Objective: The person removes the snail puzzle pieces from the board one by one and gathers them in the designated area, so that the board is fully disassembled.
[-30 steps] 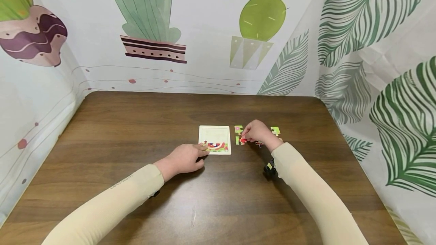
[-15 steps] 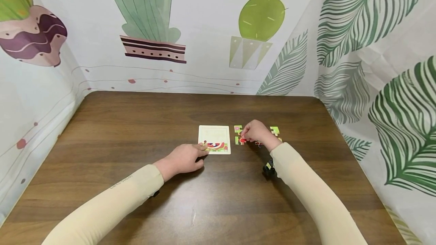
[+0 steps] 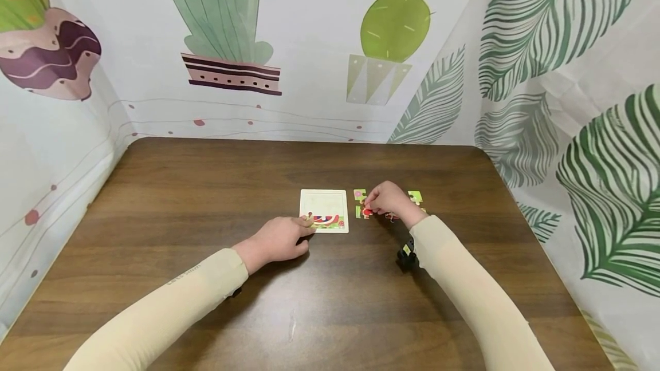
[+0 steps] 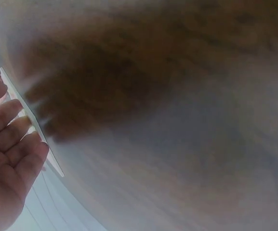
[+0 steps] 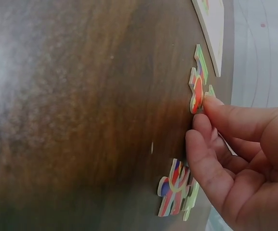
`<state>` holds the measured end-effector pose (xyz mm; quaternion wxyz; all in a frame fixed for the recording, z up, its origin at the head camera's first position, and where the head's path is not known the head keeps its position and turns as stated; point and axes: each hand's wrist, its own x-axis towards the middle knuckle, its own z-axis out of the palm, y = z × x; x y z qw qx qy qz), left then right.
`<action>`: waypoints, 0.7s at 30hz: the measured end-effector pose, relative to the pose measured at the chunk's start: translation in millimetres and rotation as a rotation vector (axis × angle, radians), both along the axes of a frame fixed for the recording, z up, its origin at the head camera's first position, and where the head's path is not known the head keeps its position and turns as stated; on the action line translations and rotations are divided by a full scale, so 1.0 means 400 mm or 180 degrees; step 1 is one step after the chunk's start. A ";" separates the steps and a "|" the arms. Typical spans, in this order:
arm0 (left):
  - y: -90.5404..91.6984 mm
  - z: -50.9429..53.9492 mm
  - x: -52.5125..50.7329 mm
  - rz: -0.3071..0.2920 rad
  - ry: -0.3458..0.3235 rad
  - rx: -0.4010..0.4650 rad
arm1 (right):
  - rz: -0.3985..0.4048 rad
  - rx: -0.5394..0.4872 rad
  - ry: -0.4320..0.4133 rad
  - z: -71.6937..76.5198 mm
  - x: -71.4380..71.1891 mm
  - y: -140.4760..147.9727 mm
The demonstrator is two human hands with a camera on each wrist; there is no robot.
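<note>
The left hand [image 3: 275, 239] rests its extended fingertips on the lower left of a pale square tray [image 3: 323, 193], where red, white and green pieces [image 3: 330, 222] fill the bottom strip. In the left wrist view its fingers lie by the tray's edge [image 4: 54, 161]. Just right of the tray, the right hand [image 3: 390, 199] pinches at the edge of a red and green puzzle piece [image 3: 366, 212] low at the table. The right wrist view shows the thumb and curled fingers of that hand [image 5: 240, 154] beside this piece [image 5: 197, 91]; the fingertips partly hide the contact.
Near the right hand lie a green piece with a pink flower [image 3: 358, 194], another green piece [image 3: 415, 195] and striped pieces [image 5: 173, 190]. All are on a brown wooden table [image 3: 206, 188], with a patterned cloth [image 3: 309, 73] behind it.
</note>
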<state>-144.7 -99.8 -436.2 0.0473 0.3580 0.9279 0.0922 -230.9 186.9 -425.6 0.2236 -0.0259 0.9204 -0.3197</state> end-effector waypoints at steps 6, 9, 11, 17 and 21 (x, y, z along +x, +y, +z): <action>0.001 0.008 -0.004 -0.0088 0.0101 -0.0066 | -0.0099 -0.0237 -0.0065 0.000 0.001 0.008; 0.004 0.008 -0.009 -0.0131 0.0129 -0.0072 | -0.0217 -0.0399 -0.0090 0.002 0.005 0.011; 0.005 0.009 -0.012 -0.0123 0.0110 -0.0055 | -0.0279 -0.0536 -0.0093 0.006 0.010 0.009; 0.010 0.006 -0.016 -0.0081 0.0193 0.0080 | -0.0328 -0.0828 -0.0037 0.023 0.027 -0.001; 0.018 0.005 -0.014 -0.0018 0.0282 0.0141 | -0.0456 -0.0993 0.0024 0.032 0.039 -0.005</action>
